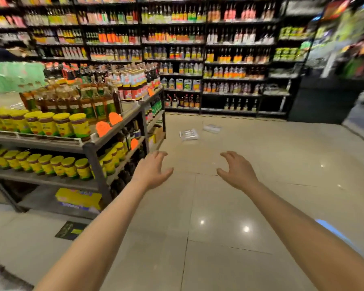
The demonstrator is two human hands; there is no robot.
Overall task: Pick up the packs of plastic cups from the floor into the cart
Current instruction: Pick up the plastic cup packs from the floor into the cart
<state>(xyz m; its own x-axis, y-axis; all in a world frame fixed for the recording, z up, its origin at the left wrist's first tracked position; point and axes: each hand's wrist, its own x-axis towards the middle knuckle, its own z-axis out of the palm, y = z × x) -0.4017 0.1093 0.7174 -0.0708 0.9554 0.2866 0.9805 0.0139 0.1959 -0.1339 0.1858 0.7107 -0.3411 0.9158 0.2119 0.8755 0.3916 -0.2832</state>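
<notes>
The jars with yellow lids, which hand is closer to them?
Left. The left hand reaches out beside the shelf of yellow-lidded jars; the right hand is farther away, over bare floor.

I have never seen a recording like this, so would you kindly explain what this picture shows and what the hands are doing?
There is no machine: a camera worn on a person's head looks forward and down in a shop aisle. The left hand and right hand reach forward, fingers spread and loosely bent, holding nothing. On the tiled floor ahead lie two clear packs of plastic cups: the nearer pack and the farther pack. A shelf unit with yellow-lidded jars stands at the left. No cart is visible.
</notes>
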